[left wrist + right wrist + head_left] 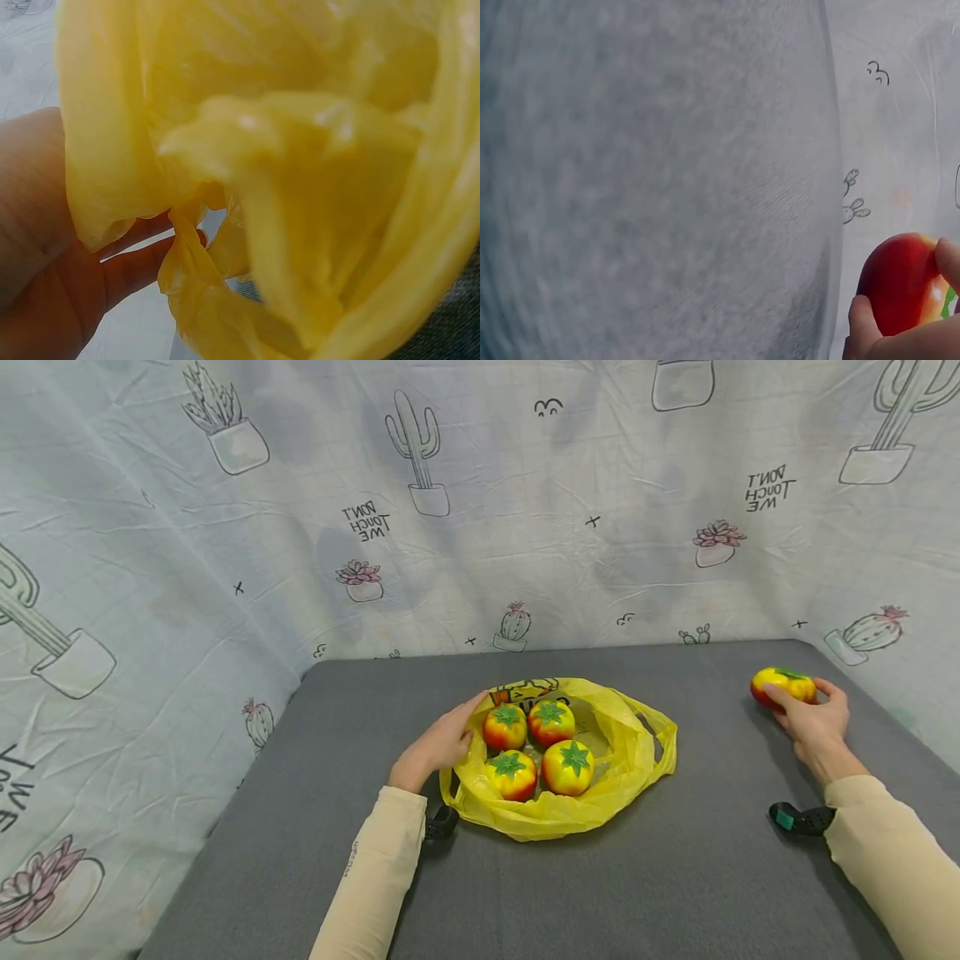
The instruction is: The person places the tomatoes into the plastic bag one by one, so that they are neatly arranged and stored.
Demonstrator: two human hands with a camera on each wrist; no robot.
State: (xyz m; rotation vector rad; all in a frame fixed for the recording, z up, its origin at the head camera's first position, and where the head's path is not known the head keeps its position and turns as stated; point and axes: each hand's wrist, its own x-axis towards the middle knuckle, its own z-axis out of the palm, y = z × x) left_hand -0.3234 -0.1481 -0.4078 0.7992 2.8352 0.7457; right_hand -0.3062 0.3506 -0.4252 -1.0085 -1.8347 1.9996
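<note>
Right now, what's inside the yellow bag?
Four tomatoes sit in the open bag, two behind and two in front, green tops up. The left hand holds its left rim. Anything beneath them or under the plastic folds is hidden.

Yellow bag: blurring, overfilling left wrist view.
Tomato: running off right wrist frame edge, fingers partly covering.

Right hand grips red fruit beside grey table
</note>
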